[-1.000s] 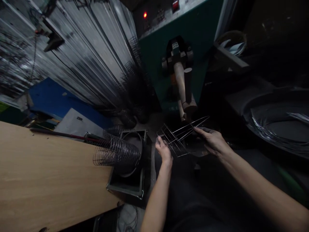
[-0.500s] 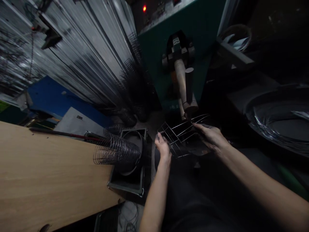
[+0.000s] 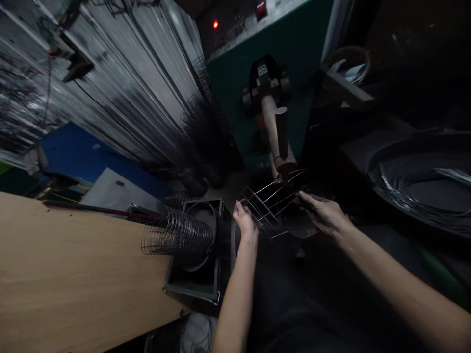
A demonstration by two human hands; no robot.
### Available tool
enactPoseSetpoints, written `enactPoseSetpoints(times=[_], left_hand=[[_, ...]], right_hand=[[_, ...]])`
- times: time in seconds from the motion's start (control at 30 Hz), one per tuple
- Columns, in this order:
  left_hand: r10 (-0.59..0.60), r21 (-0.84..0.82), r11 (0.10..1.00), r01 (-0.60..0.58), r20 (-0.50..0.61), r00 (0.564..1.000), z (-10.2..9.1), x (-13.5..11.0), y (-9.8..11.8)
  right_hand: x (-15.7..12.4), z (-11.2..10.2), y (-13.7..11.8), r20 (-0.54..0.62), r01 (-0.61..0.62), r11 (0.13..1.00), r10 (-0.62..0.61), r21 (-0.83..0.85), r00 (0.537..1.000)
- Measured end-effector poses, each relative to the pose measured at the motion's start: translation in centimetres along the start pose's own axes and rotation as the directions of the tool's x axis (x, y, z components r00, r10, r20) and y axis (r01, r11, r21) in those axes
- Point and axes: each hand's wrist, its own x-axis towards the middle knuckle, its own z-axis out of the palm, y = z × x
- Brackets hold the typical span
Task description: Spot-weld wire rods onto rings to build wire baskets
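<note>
Wire frame (image 3: pixel 263 201), thin, silvery, gridlike, left hand (image 3: pixel 246 223) holding one edge, right hand (image 3: pixel 326 214) pinching its opposite side

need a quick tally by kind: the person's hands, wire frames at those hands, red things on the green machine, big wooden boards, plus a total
Hands: 2 (left hand, right hand)
Wire frame: 1
Red things on the green machine: 2 (round light, switch)
Wooden board: 1
Total: 6
</note>
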Motion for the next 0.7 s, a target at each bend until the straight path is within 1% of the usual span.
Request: enactPoseSetpoints(times=[0.07,0.13,0.2,0.23,0.27,0.3,0.37,0.4,0.43,0.47,0.5,0.53,0.57,0.6,0.63,0.67,0.7], left_hand=[[-0.010,0.003,1.000,0.010,-0.003,1.000,0.1,0.0,0.2],[-0.008,0.012,1.000,0.008,-0.010,1.000,0.3,0.0,0.3],[-0.012,0.022,1.000,0.012,-0.012,1.000,0.4,0.0,0.4],[-0.015,0.029,0.999,0.015,-0.011,1.000,0.5,0.0,0.4],[-0.013,0.036,0.999,0.013,-0.010,1.000,0.4,0.0,0.4],[-0.003,0.047,0.999,0.003,-0.008,1.000,0.2,-0.2,0.4],[0.039,0.093,0.995,-0.040,0.006,0.999,-0.6,-0.9,0.0],[0.071,0.137,0.988,-0.074,0.027,0.997,-1.2,-1.5,-0.3],[0.108,0.196,0.973,-0.118,0.061,0.992,-2.0,-2.3,-0.7],[0.151,0.264,0.949,-0.173,0.102,0.983,-3.0,-3.1,-1.2],[0.197,0.334,0.912,-0.238,0.153,0.968,-4.1,-4.0,-1.8],[0.235,0.392,0.866,-0.310,0.227,0.945,-5.3,-4.9,-2.4],[0.259,0.428,0.816,-0.389,0.331,0.907,-6.5,-5.7,-2.9],[0.263,0.436,0.767,-0.471,0.456,0.850,-7.6,-6.4,-3.4],[0.242,0.420,0.726,-0.545,0.586,0.774,-8.7,-7.0,-3.7],[0.210,0.388,0.698,-0.602,0.693,0.690,-9.6,-7.5,-3.9],[0.188,0.362,0.688,-0.630,0.749,0.635,-10.3,-7.8,-3.9]], right_hand=[[0.1,0.0,0.0,0.017,0.009,1.000,-0.009,-0.022,1.000],[-0.1,-0.1,0.3,0.047,0.048,0.995,-0.044,-0.092,0.998],[-1.0,-0.2,0.7,0.126,0.152,0.961,-0.126,-0.231,0.984],[-1.6,-0.2,1.0,0.192,0.234,0.921,-0.180,-0.312,0.965],[-2.4,-0.3,1.3,0.275,0.332,0.859,-0.235,-0.389,0.932],[-3.2,-0.3,1.5,0.365,0.441,0.776,-0.291,-0.451,0.884],[-4.6,-0.2,1.7,0.528,0.650,0.559,-0.390,-0.515,0.754],[-5.0,-0.1,1.6,0.593,0.729,0.439,-0.426,-0.525,0.683],[-5.1,0.0,1.5,0.642,0.782,0.326,-0.447,-0.531,0.622],[-4.9,0.1,1.2,0.671,0.805,0.233,-0.454,-0.546,0.586],[-4.4,0.2,1.0,0.682,0.800,0.169,-0.440,-0.576,0.584],[-3.6,0.2,0.7,0.677,0.772,0.142,-0.402,-0.620,0.617],[-2.7,0.1,0.5,0.656,0.731,0.151,-0.346,-0.666,0.670],[-1.8,0.0,0.4,0.627,0.681,0.196,-0.277,-0.705,0.728],[-1.0,-0.3,0.4,0.597,0.629,0.265,-0.197,-0.731,0.777],[-0.3,-0.8,0.6,0.577,0.580,0.344,-0.123,-0.739,0.808],[0.1,-1.3,1.0,0.563,0.536,0.419,-0.069,-0.733,0.823]])
